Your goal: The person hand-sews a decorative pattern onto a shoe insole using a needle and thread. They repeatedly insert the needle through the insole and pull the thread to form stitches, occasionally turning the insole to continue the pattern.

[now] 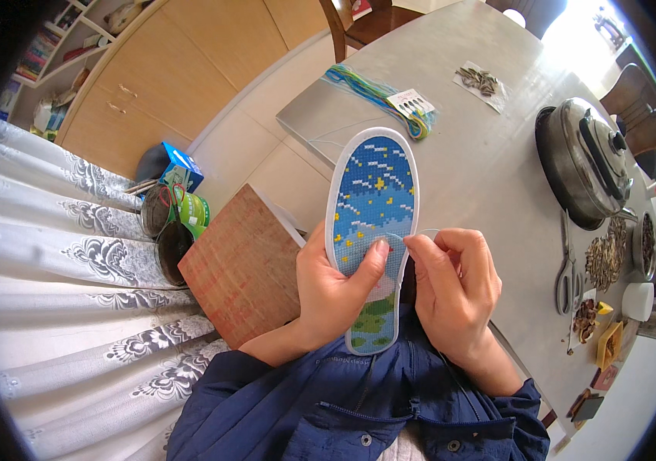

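Note:
My left hand (333, 282) grips a cross-stitch shoe insole (375, 190) by its left edge, thumb pressed on the front. The insole stands tilted above my lap, its white-bound rim around a blue starry sky, with green patches near the heel. My right hand (454, 288) is at the insole's right edge, thumb and forefinger pinched on a pale blue thread (395, 235) that runs across the front to near my left thumb. Whether a needle is between those fingers cannot be seen. The fingers behind the insole are hidden.
On the grey table (477, 173) lie a skein of blue-green threads (356, 83), a white card (411, 104), scissors (567, 285), a heap of seeds or shells (604, 256) and a lidded electric pan (593, 155). A wooden board or stool top (241, 265) is at my left, beside a patterned curtain (103, 253).

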{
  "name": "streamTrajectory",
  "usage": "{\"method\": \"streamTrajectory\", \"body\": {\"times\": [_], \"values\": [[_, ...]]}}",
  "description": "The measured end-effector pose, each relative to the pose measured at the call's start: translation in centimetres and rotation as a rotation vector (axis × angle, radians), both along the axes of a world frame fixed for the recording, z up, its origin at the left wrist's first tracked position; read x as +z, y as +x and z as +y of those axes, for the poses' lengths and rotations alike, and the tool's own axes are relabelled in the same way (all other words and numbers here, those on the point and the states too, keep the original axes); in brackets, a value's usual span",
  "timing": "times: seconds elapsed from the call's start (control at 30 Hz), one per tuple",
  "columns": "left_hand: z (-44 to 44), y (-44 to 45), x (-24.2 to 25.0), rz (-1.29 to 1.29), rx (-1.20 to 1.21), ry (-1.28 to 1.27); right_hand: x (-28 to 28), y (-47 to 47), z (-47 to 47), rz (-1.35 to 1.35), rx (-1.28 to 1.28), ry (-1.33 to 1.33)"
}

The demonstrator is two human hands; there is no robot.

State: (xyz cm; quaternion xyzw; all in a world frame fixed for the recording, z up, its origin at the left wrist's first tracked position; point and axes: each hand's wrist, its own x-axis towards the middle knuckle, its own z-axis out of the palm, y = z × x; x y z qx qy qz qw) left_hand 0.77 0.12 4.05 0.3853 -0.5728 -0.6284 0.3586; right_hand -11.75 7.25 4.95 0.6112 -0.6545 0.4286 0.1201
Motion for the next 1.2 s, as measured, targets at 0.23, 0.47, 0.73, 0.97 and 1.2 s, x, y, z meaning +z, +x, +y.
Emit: {"method": "streamTrajectory", "body": {"times": [0.23,0.47,0.73,0.97,1.2], "values": [[0.1,-0.3,0.1,-0.006,-0.001,0.014,0.1,-0.2,0.1,-0.011,0.009,0.016],[0.1,-0.6,-0.2,-0.007,0.015,-0.073,0.0,-0.3,0.0,-0.005,-0.004,0.026],[0.7,-0.7,-1.4,-0.158,0.091,-0.677,0.7,-0.3,-0.1,0.006,-0.016,0.12],[0.1,-0.5,-2.2,0.152,0.093,-0.24,0.0,-1.9,-0.2,-1.348,0.311,0.001],[0.2,-1.2,-2.4,0.337,-0.052,0.021,-2.3,-3.0,0.1,-2.056,0.676,0.357]]}}
